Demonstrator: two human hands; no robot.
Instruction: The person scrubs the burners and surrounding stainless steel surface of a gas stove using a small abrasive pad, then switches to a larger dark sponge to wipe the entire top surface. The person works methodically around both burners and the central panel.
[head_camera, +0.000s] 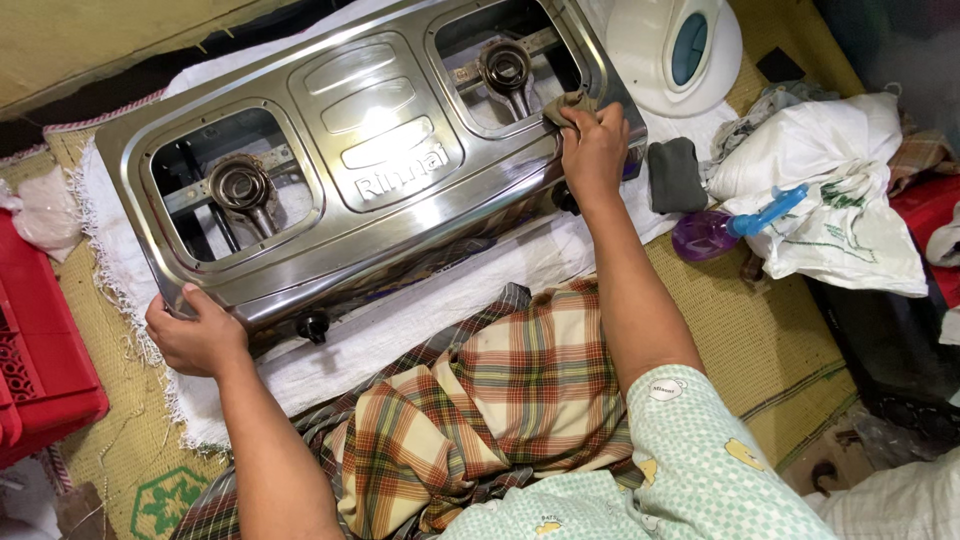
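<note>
Two hands worked on a steel two-burner gas stove (380, 150) that lay on a white cloth (400, 320) over a woven mat (740, 330). At far left sat a red crate (40, 350). The left hand (195, 335) was curled around the stove's near left corner, gripping its edge. A black knob (313, 325) showed on the near side. Further right, the right hand (595, 150) was closed on a small brownish rag (570, 103), pressing it against the rim beside the right burner (507, 68). Right of it lay a grey sponge (676, 174), then a purple spray bottle (715, 232) near a white sack (830, 190).
</note>
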